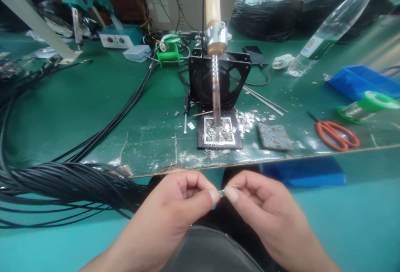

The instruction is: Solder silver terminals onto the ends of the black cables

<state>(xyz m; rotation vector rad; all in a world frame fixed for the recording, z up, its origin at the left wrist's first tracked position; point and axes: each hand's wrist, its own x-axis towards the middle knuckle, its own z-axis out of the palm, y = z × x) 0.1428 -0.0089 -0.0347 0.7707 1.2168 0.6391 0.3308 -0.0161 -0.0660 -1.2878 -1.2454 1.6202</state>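
The left hand (186,201) and right hand (265,201) are pinching a tiny piece (221,193) before the table (93,101). A soldering iron (215,71) is pointing down at metal chips (210,132), while a fan (198,81) is standing behind it

Green workbench (93,105) with black fan (229,81), grey block (275,137), orange-handled scissors (336,135), clear bottle (321,42) and black cables (125,111) on top

The person's left hand (184,201) and right hand (265,201) are bare, and both forearms (131,243) are bare down to the lower edge of the view. Between them shows a plain dark-grey garment (215,249) with a rounded edge; black cloth (231,213) covers the legs.
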